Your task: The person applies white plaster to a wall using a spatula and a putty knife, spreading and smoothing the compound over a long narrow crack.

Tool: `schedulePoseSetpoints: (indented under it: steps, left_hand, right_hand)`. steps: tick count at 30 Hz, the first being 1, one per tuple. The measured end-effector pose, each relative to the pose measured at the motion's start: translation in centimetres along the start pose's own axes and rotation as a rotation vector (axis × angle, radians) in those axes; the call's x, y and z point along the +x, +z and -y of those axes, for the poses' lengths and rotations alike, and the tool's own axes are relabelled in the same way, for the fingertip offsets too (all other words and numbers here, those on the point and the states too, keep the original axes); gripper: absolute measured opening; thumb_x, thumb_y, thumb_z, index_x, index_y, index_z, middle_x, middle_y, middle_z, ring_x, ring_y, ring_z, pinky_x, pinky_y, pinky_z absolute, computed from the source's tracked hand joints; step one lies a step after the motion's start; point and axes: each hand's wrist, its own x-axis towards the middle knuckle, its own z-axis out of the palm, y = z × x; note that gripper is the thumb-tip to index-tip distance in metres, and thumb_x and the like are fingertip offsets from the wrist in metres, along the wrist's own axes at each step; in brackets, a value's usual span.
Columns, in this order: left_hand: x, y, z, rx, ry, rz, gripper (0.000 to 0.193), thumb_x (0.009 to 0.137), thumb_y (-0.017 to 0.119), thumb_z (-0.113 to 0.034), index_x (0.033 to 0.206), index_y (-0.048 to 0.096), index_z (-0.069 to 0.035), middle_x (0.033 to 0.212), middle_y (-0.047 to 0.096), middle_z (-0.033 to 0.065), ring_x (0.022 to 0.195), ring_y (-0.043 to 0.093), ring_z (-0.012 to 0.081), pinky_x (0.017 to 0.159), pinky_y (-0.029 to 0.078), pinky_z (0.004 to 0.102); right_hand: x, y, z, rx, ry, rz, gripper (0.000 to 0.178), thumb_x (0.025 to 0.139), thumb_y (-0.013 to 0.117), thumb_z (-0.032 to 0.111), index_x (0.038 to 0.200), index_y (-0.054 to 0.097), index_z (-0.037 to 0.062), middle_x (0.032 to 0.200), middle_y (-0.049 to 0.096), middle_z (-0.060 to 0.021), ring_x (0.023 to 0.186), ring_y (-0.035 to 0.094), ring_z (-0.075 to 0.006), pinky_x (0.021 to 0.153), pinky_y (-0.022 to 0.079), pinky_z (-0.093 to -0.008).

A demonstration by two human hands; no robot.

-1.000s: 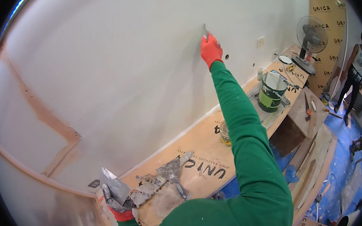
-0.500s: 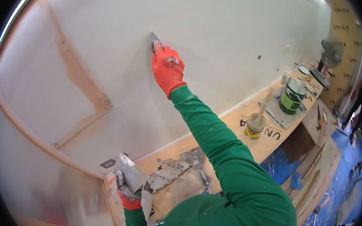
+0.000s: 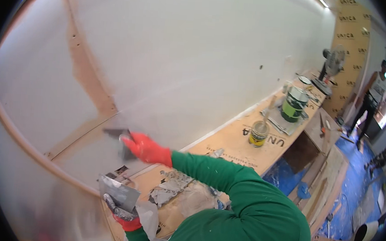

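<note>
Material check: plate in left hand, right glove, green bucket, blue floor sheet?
Plate: likely metal, satin grey; thin, flat, pale sheen.
Right glove: matte red; fabric or rubber-coated, blur leaves it open.
Green bucket: painted metal or plastic; its smooth curved wall doesn't settle which.
Blue floor sheet: probably plastic film, somewhat glossy; wrinkles and light streaks suggest it.

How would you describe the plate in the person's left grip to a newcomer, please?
Find the white wall, then the bench along it. By the bench's left end, the left grip holds the plate. It is broad and silvery-grey, lower in view than the darker blade in the right grip.
</note>
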Motion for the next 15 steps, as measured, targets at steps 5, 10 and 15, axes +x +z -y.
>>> schedulePoseSetpoints:
  steps: [5,10,15]
  left_hand:
    - [2.6,-0.3,2.3,0.976,0.845,0.114,0.058,0.096,0.057,-0.026,0.143,0.039,0.002,0.140,0.046,0.0224,0.126,0.049,0.0351,0.106,0.041,0.0438]
    - [5.6,1.2,7.5,1.157,1.196,0.012,0.084,0.078,0.075,-0.040,0.141,0.042,0.004,0.140,0.047,0.0236,0.125,0.049,0.0389,0.106,0.039,0.0463]
    - [-0.8,13.4,5.9,0.330,0.730,0.770,0.051,0.101,0.035,-0.034,0.135,0.049,0.000,0.134,0.051,0.0252,0.119,0.051,0.0447,0.100,0.041,0.0529]
  right_hand:
    - [-9.4,-2.5,4.6,0.270,0.137,0.084,0.038,0.101,0.051,0.028,0.125,0.054,-0.0020,0.110,0.065,-0.0236,0.099,0.063,-0.0333,0.088,0.047,-0.0399]
    - [-14.0,-7.4,0.1,-0.072,0.292,0.238,0.046,0.101,0.048,0.025,0.140,0.042,0.0017,0.118,0.060,-0.0249,0.108,0.058,-0.0393,0.090,0.047,-0.0429]
    - [-19.1,-9.8,-4.9,0.104,-0.026,-0.219,0.065,0.088,0.061,0.023,0.145,0.038,0.0055,0.123,0.056,-0.0207,0.109,0.055,-0.0377,0.094,0.044,-0.0432]
